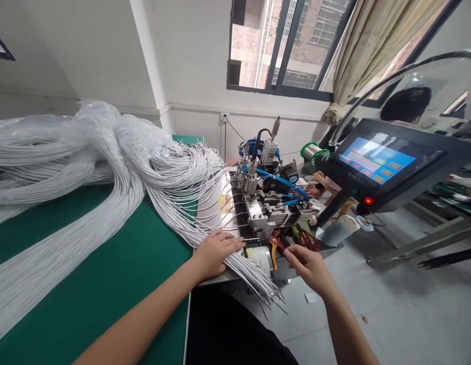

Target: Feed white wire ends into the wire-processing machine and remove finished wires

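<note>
The left hand (214, 253) is lying flat, fingers released, on a bundle of white wires (243, 268) that is fanning off the edge of the green table (117, 274). The right hand (309, 266) is hovering with fingers curled beside the orange-handled cutters (275, 243); whether it is pinching anything is hard to tell. The small machine (269, 203) is partly hiding the wires' far ends.

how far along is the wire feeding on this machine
Done: several white wires already lie across the machine's clamp row. In hand: the left hand presses on the wire bundle by the machine, and the right hand pinches something small near the orange-handled cutters. Left: large wire bundles remain on the green table.
</note>
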The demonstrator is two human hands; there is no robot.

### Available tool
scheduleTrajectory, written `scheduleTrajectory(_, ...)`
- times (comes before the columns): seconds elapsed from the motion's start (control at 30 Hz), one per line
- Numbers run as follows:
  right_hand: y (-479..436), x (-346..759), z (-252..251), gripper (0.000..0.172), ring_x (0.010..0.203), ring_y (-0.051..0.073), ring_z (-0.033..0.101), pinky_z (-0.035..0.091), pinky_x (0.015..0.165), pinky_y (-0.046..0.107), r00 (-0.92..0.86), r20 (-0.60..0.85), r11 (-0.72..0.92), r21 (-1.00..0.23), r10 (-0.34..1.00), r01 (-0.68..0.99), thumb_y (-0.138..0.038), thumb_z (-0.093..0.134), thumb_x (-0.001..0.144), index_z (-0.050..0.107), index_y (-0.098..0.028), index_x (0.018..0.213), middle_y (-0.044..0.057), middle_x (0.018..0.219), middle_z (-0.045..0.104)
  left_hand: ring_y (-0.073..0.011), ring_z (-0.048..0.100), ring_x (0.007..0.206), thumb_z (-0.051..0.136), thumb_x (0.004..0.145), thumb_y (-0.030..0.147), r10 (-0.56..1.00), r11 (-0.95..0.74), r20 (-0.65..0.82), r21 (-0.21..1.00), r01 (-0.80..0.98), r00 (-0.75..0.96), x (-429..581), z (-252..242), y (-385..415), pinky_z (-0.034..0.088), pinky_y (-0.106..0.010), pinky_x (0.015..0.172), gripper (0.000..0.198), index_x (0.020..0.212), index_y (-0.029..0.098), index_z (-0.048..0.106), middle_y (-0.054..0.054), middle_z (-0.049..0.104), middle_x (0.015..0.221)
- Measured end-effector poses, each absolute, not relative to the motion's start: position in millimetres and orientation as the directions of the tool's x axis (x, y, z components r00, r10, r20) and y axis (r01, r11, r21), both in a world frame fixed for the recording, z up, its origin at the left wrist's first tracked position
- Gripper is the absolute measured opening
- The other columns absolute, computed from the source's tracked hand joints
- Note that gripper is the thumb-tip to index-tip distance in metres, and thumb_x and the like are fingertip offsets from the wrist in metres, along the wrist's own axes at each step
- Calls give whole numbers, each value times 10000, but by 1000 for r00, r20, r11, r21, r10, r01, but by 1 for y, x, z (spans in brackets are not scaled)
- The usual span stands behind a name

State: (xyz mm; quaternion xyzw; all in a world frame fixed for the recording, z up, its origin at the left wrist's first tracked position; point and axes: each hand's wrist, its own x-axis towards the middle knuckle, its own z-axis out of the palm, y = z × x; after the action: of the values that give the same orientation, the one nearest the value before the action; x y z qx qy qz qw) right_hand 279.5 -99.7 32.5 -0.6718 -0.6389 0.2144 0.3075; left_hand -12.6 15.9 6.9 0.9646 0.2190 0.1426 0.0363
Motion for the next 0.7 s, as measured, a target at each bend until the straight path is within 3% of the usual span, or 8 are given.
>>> scheduleTrajectory(0.13, -96, 274, 31, 323, 552, 139, 524, 400, 510, 243, 128, 133, 10, -732, 983, 681, -463, 487, 919, 642, -188, 851, 8, 640, 607, -224, 439, 1312, 527, 594, 61, 419, -907, 320, 112, 405, 850, -14, 4, 16, 295, -399, 1087, 772, 1351, 209, 491, -28, 512, 1408)
scheduleTrajectory(0.23, -96, 262, 36, 286, 576, 132, 515, 395, 534, 242, 50, 157, 81, -729, 986, 680, -419, 491, 928, 644, -186, 862, 15, 708, 635, -242, 448, 1302, 510, 623, 64, 407, -910, 365, 87, 405, 837, -15, 4, 14, 246, -444, 1106, 703, 1314, 194, 527, -53, 510, 1407)
scheduleTrajectory(0.4, -100, 238, 31, 240, 646, 145, 540, 406, 592, 255, -73, 211, 203, -700, 975, 685, -352, 484, 941, 647, -188, 875, 37, 789, 645, -218, 570, 1115, 492, 683, 67, 365, -926, 389, 60, 373, 846, -14, 9, 10, 341, -401, 1000, 564, 1220, 206, 589, -50, 632, 1253)
scheduleTrajectory(0.7, -87, 221, 38, 206, 688, 153, 581, 425, 649, 259, -165, 241, 282, -610, 956, 740, -375, 543, 909, 680, -222, 886, 29, 803, 631, -204, 602, 932, 470, 740, 77, 348, -921, 409, -22, 390, 844, -15, 12, 7, 422, -346, 838, 481, 1183, 207, 605, -51, 678, 1055)
